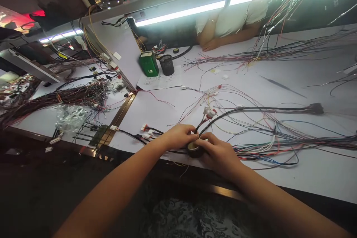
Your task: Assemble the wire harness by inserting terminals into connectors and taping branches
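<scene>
My right hand (219, 152) is curled around a dark roll of tape (194, 150), gripping it at the near edge of the white table (315, 171), and my left hand (180, 136) is pinched shut on the black-wrapped cable bundle (251, 109) just where it meets the roll, so the two hands touch over the tape. From my fingers the wrapped bundle runs up and to the right across the table to a black connector (316, 108) well away from me. A few small white plugs with red wires (209, 112) sit just beyond my left hand, and more white plugs (146, 130) lie to its left beside a thin black lead. To the right of my right hand a loose sheaf of coloured wires (279, 147), red, blue, green and white, fans out toward the table's right edge. Farther back I see a green box (148, 63) standing next to a black mesh cup (167, 64), with a printed sheet beneath them. Across the table another person in a white shirt (234, 16) rests a hand (210, 45) on the surface, near a long spread of thin wires (264, 54). On the neighbouring table to my left lies a thick dark wire harness (55, 98) and a crumpled clear plastic bag (69, 117).
</scene>
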Motion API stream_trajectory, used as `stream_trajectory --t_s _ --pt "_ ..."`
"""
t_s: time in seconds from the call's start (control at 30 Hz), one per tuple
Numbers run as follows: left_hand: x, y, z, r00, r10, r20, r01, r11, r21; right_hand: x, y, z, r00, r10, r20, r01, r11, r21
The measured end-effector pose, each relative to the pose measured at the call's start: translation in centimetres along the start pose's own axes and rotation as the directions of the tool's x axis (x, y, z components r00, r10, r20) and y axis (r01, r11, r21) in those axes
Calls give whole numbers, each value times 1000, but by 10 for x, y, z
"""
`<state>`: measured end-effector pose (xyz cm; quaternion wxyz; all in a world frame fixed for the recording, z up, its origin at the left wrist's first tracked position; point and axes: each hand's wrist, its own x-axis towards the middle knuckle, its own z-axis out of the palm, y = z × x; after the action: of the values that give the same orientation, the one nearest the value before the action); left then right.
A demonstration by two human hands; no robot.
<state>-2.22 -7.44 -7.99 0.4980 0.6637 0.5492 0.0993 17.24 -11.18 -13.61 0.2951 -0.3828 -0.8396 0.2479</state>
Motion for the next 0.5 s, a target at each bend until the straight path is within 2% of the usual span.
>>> stream_trajectory --t_s 0.07,0.13,0.2,0.23,0.33,0.43,0.5 --pt "-9 -12 10 998 -46 -39 36 971 -237 7 2 -1 995 94 -23 -92 994 61" --pt "-18 -23 19 993 -60 -97 15 911 -411 14 8 -2 973 226 -35 -219 963 156" --pt "-25 -31 27 986 -53 -159 -32 872 -489 19 15 -4 954 301 3 -296 936 192" --pt "-27 -34 29 983 -51 -174 -46 860 -509 21 17 -7 954 298 37 -299 937 178" --pt "-28 -36 36 982 -34 -184 -58 880 -472 23 15 -21 976 172 131 -178 983 39" --pt "-24 -32 42 964 -41 -263 -63 926 -373 22 -1 -37 984 17 180 -1 996 -88" --pt "-21 -29 45 949 -32 -312 -101 911 -401 21 -14 -41 981 -53 189 76 990 -115"
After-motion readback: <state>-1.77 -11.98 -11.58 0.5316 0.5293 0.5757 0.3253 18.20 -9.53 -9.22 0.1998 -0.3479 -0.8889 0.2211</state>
